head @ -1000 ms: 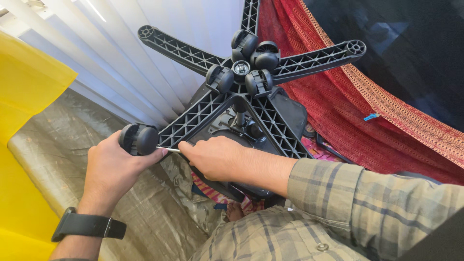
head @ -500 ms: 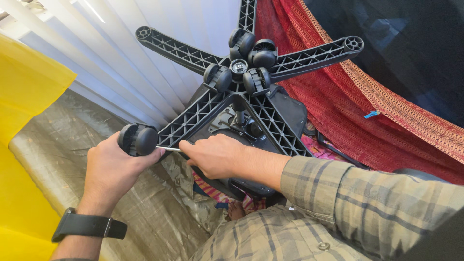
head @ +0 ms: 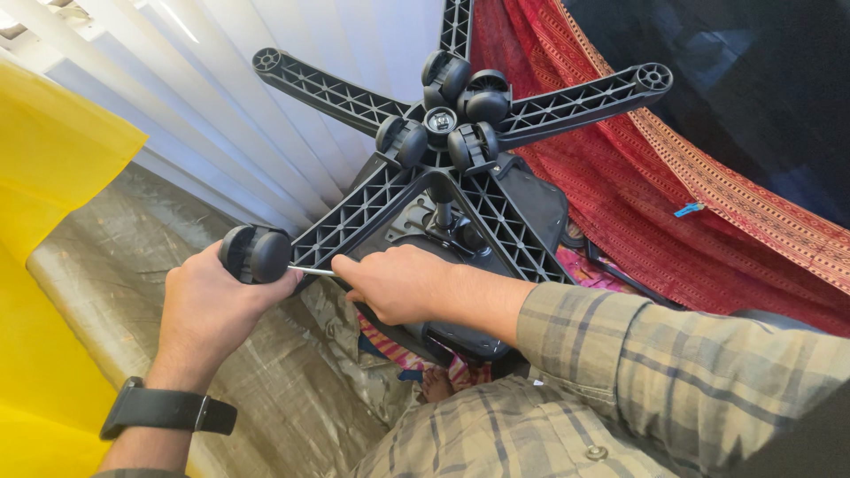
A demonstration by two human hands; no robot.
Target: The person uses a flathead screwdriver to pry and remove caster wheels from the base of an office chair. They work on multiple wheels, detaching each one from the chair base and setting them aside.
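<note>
While the left hand (head: 208,310) wraps around a black caster wheel (head: 255,254) at the tip of one leg of an upturned office chair base (head: 443,190), the right hand (head: 398,283) holds a thin metal rod (head: 312,271), perhaps a screwdriver shaft, whose tip points at the foot of that wheel. The left fingers are curled tight about the wheel. The right fingers are closed around the tool's grip, which the hand hides, so what kind of tool it is cannot be told. The wheel sits at the near left leg end, just above a crinkled grey plastic sheet (head: 133,265).

Four more loose wheels (head: 456,102) are clustered on the hub of the base, and the two far leg ends in view show bare sockets. The step in hand looks like work on the joint between this wheel's stem and its leg socket; whether the wheel is going in or coming out cannot be read from this view.

The next move would call for a steady left grip to keep the wheel from turning, and careful, well-aimed pressure along the rod, since the tip lies close to the left thumb. A red patterned cloth (head: 637,186) hangs at the right, white blind slats (head: 221,97) stand behind, and a yellow sheet (head: 53,159) lies at the left. A black watch (head: 164,412) sits on the left wrist.
</note>
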